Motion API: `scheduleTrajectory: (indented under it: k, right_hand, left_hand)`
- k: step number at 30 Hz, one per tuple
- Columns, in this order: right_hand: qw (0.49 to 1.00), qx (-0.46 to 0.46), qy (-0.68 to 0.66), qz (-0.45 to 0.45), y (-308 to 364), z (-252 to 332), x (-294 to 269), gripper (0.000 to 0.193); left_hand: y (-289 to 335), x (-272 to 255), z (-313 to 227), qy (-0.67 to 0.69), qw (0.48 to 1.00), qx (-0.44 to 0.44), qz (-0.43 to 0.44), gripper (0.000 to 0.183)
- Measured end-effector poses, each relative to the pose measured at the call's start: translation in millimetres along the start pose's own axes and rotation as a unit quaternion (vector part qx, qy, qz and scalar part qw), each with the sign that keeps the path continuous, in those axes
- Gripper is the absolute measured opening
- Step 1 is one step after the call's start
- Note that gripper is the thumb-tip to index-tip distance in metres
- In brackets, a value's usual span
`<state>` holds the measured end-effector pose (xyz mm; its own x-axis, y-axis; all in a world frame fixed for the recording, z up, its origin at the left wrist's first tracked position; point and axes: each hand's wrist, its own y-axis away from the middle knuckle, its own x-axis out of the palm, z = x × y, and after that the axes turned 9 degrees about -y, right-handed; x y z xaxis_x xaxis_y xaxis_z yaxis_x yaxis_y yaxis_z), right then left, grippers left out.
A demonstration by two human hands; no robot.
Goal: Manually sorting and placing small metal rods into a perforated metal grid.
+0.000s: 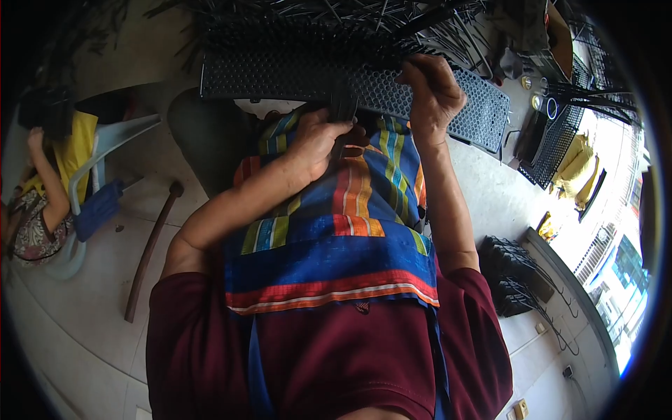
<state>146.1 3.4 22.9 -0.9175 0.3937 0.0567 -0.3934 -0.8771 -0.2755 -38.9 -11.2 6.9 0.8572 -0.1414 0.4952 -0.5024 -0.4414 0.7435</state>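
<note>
Left hand [316,143] grips black strips [342,101] — right hand [435,98] curls over the perforated panel [481,110], hold unclear — seemingly mid-handling, next needing steadiness.

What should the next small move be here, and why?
Perhaps bring the right hand toward the dark strips: the left hand grips them, while the right, fingers curled, shows against the perforated panel, apart from them; whether it holds anything is unclear.
</note>
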Motion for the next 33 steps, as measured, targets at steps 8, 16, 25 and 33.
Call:
scheduleTrajectory:
  k: [8, 16, 25, 33]
  right_hand:
    - [0.988, -0.058, 0.134, 0.046, -5, -9, 5, 0.013]
    - [0.972, -0.103, 0.202, 0.064, -2, -2, 7, 0.012]
    - [0.954, -0.066, 0.282, 0.081, -2, -3, 15, 0.017]
    - [0.935, -0.028, 0.346, 0.077, 8, 1, 14, 0.015]
  left_hand:
    - [0, -1, -4, -0.011, 1.0, -0.005, -0.024, 0.019]
    - [-2, 0, -3, 0.019, 0.999, 0.025, -0.037, 0.014]
    - [-4, -3, -2, 0.037, 0.999, 0.019, -0.031, 0.014]
    - [-7, -2, -3, 0.082, 0.996, 0.017, -0.012, 0.016]
